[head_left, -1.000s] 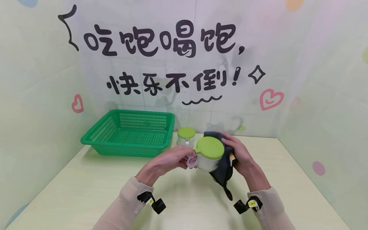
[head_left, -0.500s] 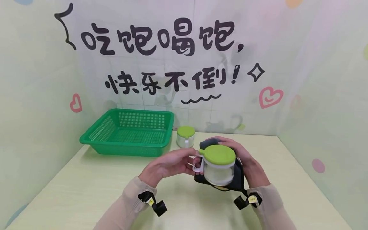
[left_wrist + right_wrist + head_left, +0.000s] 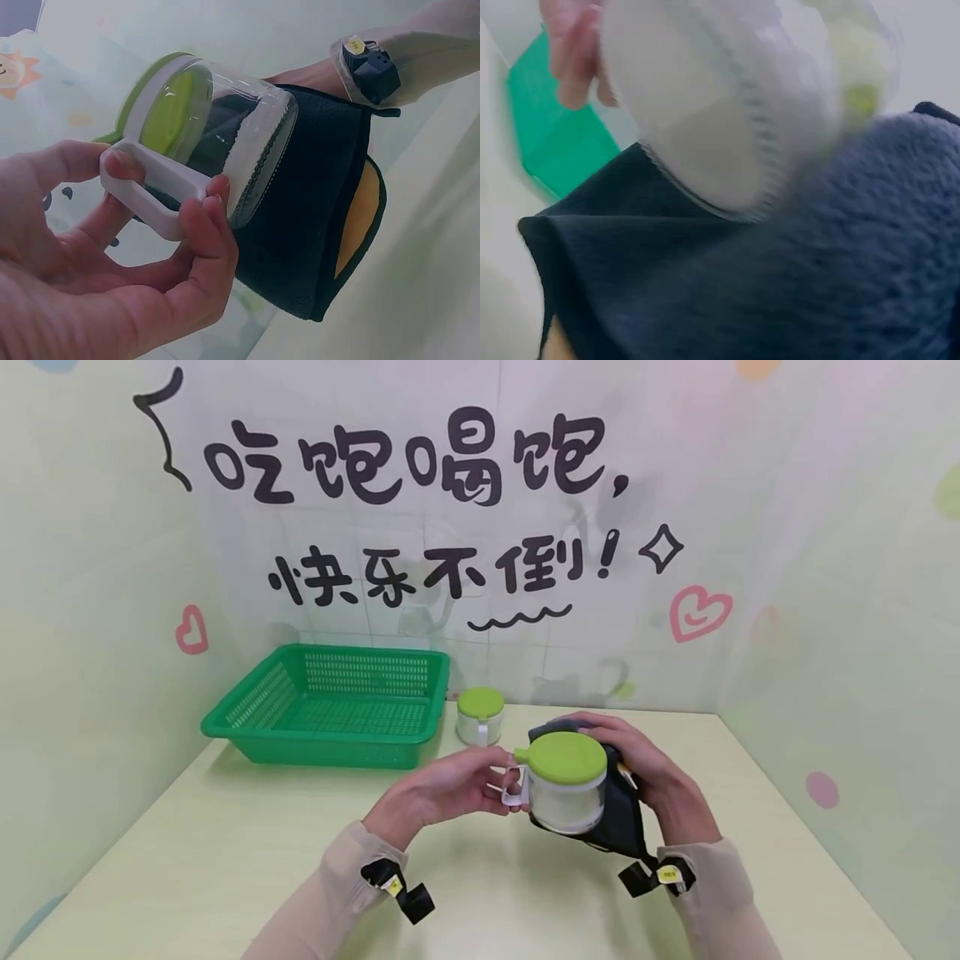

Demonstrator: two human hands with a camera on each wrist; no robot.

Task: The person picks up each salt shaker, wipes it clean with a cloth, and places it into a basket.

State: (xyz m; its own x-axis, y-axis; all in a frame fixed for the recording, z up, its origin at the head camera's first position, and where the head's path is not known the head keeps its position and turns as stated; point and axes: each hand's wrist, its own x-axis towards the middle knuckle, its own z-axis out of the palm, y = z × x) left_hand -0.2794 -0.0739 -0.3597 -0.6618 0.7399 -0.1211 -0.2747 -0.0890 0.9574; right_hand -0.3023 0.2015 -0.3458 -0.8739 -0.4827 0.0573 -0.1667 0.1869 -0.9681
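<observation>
A clear seasoning jar (image 3: 568, 806) with a green lid (image 3: 567, 757) is held above the table in the head view. My left hand (image 3: 461, 783) grips its white handle (image 3: 154, 191), the thumb and fingers curled around it in the left wrist view. From the right, my right hand (image 3: 637, 752) holds a dark blue cleaning cloth (image 3: 300, 195) against the jar's far side and base. That cloth has a black hem and an orange patch (image 3: 360, 214) on one side. In the right wrist view the fuzzy cloth hides my right fingers.
A second jar (image 3: 480, 718) with a green lid stands near the back wall. Left of it is a green plastic basket (image 3: 322, 752) with slotted walls. Both stand on the pale table (image 3: 247, 852), with printed sheets on the walls around.
The jar has moved a little right and lower, nearer me. The cloth, which was at the jar's right side, now wraps behind and under it with my right hand.
</observation>
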